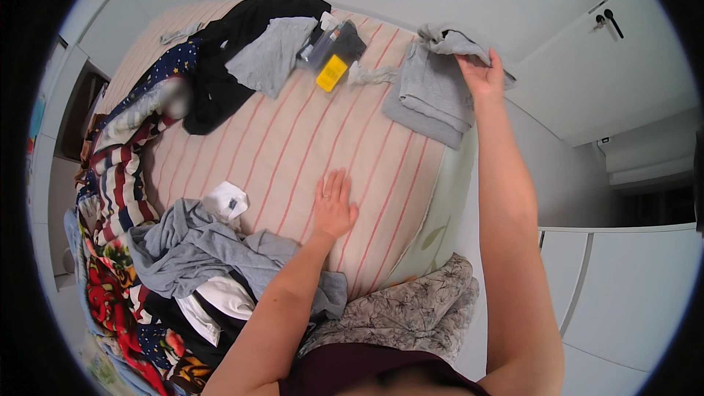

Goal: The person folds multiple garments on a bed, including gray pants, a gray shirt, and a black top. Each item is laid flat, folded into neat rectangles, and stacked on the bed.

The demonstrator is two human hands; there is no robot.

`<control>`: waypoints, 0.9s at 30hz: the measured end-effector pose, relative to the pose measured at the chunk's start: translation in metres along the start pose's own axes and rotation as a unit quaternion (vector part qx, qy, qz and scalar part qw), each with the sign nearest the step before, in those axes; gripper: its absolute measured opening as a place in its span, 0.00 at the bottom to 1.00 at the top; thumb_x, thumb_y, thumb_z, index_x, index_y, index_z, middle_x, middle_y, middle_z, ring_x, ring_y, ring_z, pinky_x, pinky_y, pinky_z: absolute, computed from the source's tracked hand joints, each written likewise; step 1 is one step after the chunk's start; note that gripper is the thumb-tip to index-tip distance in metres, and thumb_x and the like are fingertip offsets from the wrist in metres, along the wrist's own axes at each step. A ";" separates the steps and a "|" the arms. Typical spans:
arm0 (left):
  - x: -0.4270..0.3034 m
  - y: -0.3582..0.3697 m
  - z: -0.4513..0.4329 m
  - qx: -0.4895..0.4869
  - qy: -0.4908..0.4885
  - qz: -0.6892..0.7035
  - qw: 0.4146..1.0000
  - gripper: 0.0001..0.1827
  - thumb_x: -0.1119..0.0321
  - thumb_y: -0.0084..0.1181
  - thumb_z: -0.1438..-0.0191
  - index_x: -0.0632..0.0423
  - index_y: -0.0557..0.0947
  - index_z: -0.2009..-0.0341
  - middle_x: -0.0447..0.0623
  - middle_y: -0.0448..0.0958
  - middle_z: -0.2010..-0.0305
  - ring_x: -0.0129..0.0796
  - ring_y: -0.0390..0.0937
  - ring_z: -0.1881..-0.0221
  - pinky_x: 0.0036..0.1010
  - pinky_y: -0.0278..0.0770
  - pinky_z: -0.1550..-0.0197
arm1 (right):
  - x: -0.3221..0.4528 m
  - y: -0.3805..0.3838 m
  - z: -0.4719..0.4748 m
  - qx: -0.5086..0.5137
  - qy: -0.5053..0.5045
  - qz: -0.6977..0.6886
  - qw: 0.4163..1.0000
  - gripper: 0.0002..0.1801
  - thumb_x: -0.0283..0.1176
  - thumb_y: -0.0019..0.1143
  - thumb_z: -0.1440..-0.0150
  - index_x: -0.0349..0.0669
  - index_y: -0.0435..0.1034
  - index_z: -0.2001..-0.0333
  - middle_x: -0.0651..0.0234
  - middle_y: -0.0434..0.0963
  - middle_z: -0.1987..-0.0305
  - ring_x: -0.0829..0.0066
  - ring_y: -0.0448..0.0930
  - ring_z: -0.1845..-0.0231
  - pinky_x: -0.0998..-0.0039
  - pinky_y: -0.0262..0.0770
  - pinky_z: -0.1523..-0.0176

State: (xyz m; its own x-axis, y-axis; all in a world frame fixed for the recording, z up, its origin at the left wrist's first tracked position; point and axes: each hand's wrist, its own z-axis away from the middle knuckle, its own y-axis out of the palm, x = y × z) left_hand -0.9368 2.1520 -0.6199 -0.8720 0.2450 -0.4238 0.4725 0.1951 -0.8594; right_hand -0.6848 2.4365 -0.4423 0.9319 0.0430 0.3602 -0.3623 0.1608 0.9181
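Observation:
My left hand [335,208] lies flat and empty on the striped bed sheet [286,165], fingers spread a little. At the upper right, my right hand [484,76] reaches to a bunched grey garment [448,41], its thumb and fingers closed on the cloth's edge. That garment rests on the far end of a stack of folded grey clothes [434,99] at the bed's right edge. A small pale crumpled cloth [374,73] lies just left of the stack. Further left are a clear plastic package with a yellow label [331,73] and a spread light grey garment [275,55].
Black clothing [220,88] lies at the bed's far left. Loose grey garments [203,253] and a white cloth [228,201] are at the near left, beside colourful patterned blankets [110,286]. A floral-print fabric [407,308] lies by my body. A white door [616,66] stands right.

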 end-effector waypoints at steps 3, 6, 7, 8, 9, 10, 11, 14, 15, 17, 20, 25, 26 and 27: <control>0.004 0.001 0.001 0.000 -0.001 0.006 1.000 0.32 0.63 0.47 0.59 0.62 0.64 0.47 0.56 0.54 0.38 0.46 0.50 0.37 0.47 0.42 0.37 | -0.006 -0.005 0.008 0.011 -0.037 0.039 0.999 0.25 0.30 0.48 0.49 0.37 0.54 0.47 0.57 0.59 0.43 0.55 0.59 0.41 0.46 0.55 0.41; 0.001 0.000 0.000 0.011 -0.007 0.002 1.000 0.32 0.63 0.48 0.59 0.61 0.64 0.47 0.56 0.54 0.38 0.45 0.50 0.36 0.46 0.41 0.36 | -0.006 -0.011 0.025 -0.035 -0.065 0.099 0.992 0.24 0.29 0.51 0.52 0.37 0.58 0.50 0.62 0.64 0.46 0.61 0.64 0.45 0.53 0.60 0.43; 0.001 0.000 -0.001 0.013 -0.010 0.004 1.000 0.32 0.63 0.48 0.60 0.61 0.64 0.47 0.55 0.54 0.38 0.45 0.50 0.36 0.45 0.41 0.36 | -0.002 -0.013 0.024 -0.036 -0.082 0.134 0.987 0.24 0.29 0.51 0.52 0.36 0.59 0.51 0.62 0.66 0.48 0.62 0.65 0.47 0.56 0.60 0.43; 0.001 -0.001 -0.001 0.015 -0.012 0.006 1.000 0.32 0.63 0.49 0.60 0.61 0.64 0.47 0.55 0.54 0.38 0.45 0.50 0.36 0.45 0.41 0.36 | 0.006 -0.016 0.024 -0.038 -0.098 0.169 0.980 0.23 0.28 0.51 0.53 0.35 0.60 0.52 0.63 0.67 0.50 0.63 0.67 0.48 0.59 0.61 0.42; -0.001 0.000 -0.002 0.017 -0.011 0.012 1.000 0.32 0.63 0.49 0.60 0.61 0.64 0.47 0.55 0.54 0.38 0.44 0.50 0.36 0.45 0.41 0.36 | 0.018 -0.018 0.026 -0.041 -0.119 0.206 0.971 0.22 0.28 0.52 0.53 0.34 0.61 0.53 0.63 0.69 0.52 0.64 0.68 0.50 0.62 0.61 0.42; 0.000 0.000 -0.002 0.016 -0.010 0.017 1.000 0.32 0.64 0.49 0.60 0.61 0.64 0.47 0.55 0.54 0.38 0.45 0.49 0.36 0.45 0.41 0.36 | 0.030 -0.015 0.030 -0.005 -0.088 0.230 0.969 0.19 0.27 0.52 0.55 0.33 0.64 0.57 0.63 0.72 0.58 0.68 0.71 0.55 0.68 0.65 0.45; 0.001 0.001 -0.002 0.015 -0.008 0.023 1.000 0.32 0.65 0.49 0.60 0.61 0.64 0.47 0.56 0.53 0.38 0.46 0.49 0.36 0.46 0.41 0.36 | 0.044 -0.009 0.035 -0.001 -0.082 0.275 0.958 0.18 0.27 0.52 0.55 0.33 0.65 0.59 0.62 0.72 0.59 0.68 0.72 0.56 0.68 0.67 0.47; 0.000 -0.001 -0.003 0.016 -0.008 0.025 1.000 0.32 0.65 0.49 0.61 0.62 0.63 0.47 0.56 0.53 0.38 0.46 0.48 0.36 0.46 0.41 0.36 | 0.087 0.010 0.047 0.012 -0.071 0.409 0.910 0.11 0.28 0.53 0.56 0.34 0.68 0.68 0.62 0.73 0.66 0.72 0.73 0.64 0.69 0.72 0.58; 0.000 -0.002 -0.003 0.018 -0.008 0.024 1.000 0.32 0.66 0.49 0.61 0.62 0.64 0.48 0.56 0.53 0.38 0.46 0.48 0.36 0.46 0.41 0.36 | 0.096 0.017 0.052 0.004 -0.050 0.435 0.899 0.10 0.28 0.53 0.56 0.34 0.68 0.68 0.62 0.73 0.67 0.72 0.73 0.66 0.69 0.72 0.60; -0.001 -0.003 -0.004 0.013 -0.005 0.019 1.000 0.32 0.66 0.49 0.61 0.62 0.64 0.48 0.56 0.54 0.38 0.46 0.48 0.36 0.46 0.41 0.36 | 0.110 0.028 0.062 -0.013 -0.008 0.486 0.874 0.10 0.28 0.52 0.56 0.34 0.68 0.70 0.63 0.73 0.69 0.73 0.74 0.68 0.71 0.72 0.65; 0.001 -0.004 -0.003 0.005 -0.009 0.015 1.000 0.31 0.66 0.49 0.61 0.61 0.64 0.48 0.56 0.54 0.38 0.46 0.48 0.36 0.47 0.41 0.37 | 0.086 0.055 0.092 -0.089 0.043 0.487 0.868 0.10 0.29 0.52 0.56 0.34 0.68 0.69 0.63 0.73 0.68 0.72 0.74 0.70 0.74 0.72 0.70; -0.001 -0.002 -0.005 0.004 0.001 0.017 1.000 0.32 0.66 0.49 0.61 0.61 0.64 0.48 0.56 0.55 0.38 0.47 0.49 0.36 0.47 0.41 0.37 | 0.089 0.029 0.068 -0.075 0.027 0.329 0.941 0.13 0.28 0.48 0.54 0.33 0.68 0.64 0.60 0.74 0.62 0.68 0.75 0.63 0.68 0.74 0.60; -0.001 -0.001 -0.005 0.008 0.002 0.015 1.000 0.32 0.66 0.49 0.61 0.61 0.64 0.48 0.56 0.54 0.38 0.47 0.49 0.36 0.47 0.41 0.37 | 0.093 0.022 0.055 -0.063 0.029 0.280 0.957 0.14 0.28 0.47 0.53 0.33 0.68 0.62 0.59 0.74 0.60 0.67 0.75 0.60 0.67 0.74 0.56; -0.001 -0.001 -0.004 0.011 -0.001 0.014 1.000 0.32 0.66 0.49 0.61 0.61 0.64 0.48 0.56 0.54 0.38 0.47 0.49 0.36 0.47 0.41 0.37 | 0.086 0.022 0.051 -0.056 -0.006 0.240 0.969 0.16 0.28 0.46 0.53 0.32 0.66 0.60 0.59 0.73 0.57 0.66 0.74 0.57 0.65 0.71 0.52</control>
State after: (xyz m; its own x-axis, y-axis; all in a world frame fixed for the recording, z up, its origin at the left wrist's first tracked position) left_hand -0.9358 2.1553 -0.6175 -0.8591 0.2484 -0.4475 0.4931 0.1674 -0.8537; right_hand -0.6137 2.3938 -0.3833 0.6552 0.1273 0.7447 -0.7498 0.2305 0.6203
